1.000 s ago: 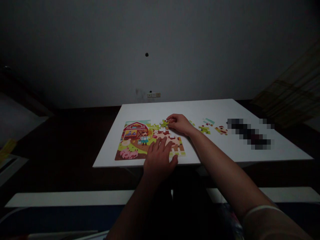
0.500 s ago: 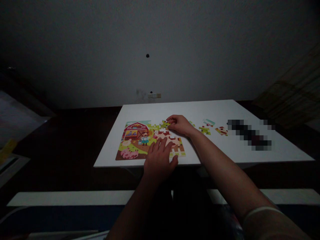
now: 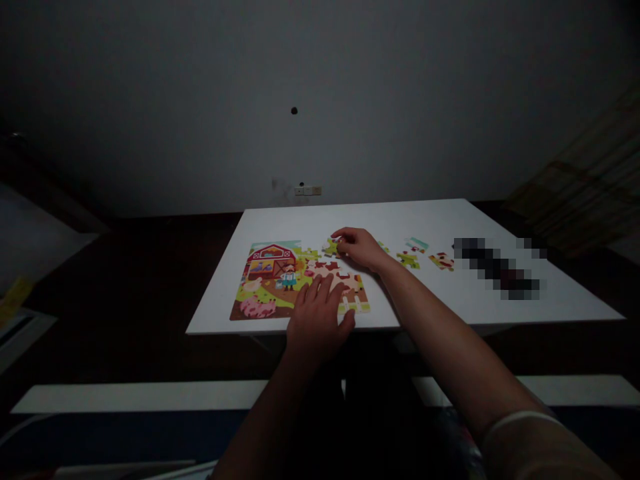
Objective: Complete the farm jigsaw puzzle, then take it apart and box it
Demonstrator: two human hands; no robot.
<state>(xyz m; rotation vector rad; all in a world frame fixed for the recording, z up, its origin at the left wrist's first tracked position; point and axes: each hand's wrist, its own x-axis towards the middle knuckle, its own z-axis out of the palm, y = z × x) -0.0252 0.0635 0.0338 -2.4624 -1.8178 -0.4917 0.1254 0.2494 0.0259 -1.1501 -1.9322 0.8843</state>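
Observation:
A partly joined jigsaw puzzle (image 3: 270,287) with a red barn, a farmer, a pig and a cow lies near the table's front edge. My left hand (image 3: 320,310) rests flat with fingers spread on its lower right part, covering some of the picture. Above the cow, at the puzzle's ragged upper right, my right hand (image 3: 361,248) grips a green puzzle piece (image 3: 331,247) between thumb and fingers. The piece is partly hidden by the fingertips. I cannot tell whether it touches the joined part.
Loose puzzle pieces lie to the right on the white table (image 3: 220,293): a green piece (image 3: 409,260), a pale blue one (image 3: 417,244) and a brown-patched one (image 3: 443,261). A blurred dark patch (image 3: 500,267) covers something farther right. Behind stands a grey wall (image 3: 400,120) with sockets (image 3: 307,191).
My right hand has shifted very slightly with the green piece, which now sits a little apart from the green row at its left. My left hand stays in place on the puzzle.

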